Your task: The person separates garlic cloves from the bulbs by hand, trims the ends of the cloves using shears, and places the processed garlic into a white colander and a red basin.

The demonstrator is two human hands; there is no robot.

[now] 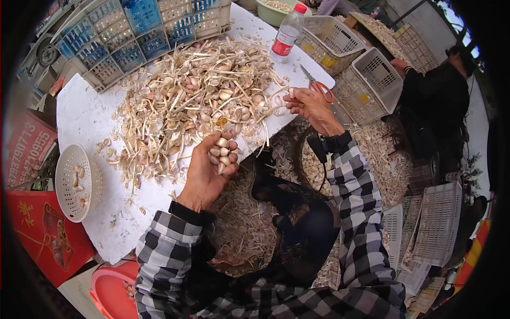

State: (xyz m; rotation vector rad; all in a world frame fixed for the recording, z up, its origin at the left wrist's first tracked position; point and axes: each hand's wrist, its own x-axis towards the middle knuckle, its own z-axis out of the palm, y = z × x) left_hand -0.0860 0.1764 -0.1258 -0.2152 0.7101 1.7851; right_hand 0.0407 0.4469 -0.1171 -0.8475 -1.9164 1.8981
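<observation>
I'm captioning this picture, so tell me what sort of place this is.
Likely a garlic-handling workspace: a heap of garlic covers much of the white table, plastic crates stand nearby, and the left hand holds several cloves.

A red sign [33,146] is bearing two numbers, one ending 790713, the other 10955; gold characters [25,212] are marking a red panel [40,236]; the bottle's [292,25] red label [282,47] is carrying illegible lettering.

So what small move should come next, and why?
Probably bring the right hand over to the left hand to pick out one clove: the left hand cradles several cloves, while the right is apart from them, beside the scissors.
</observation>
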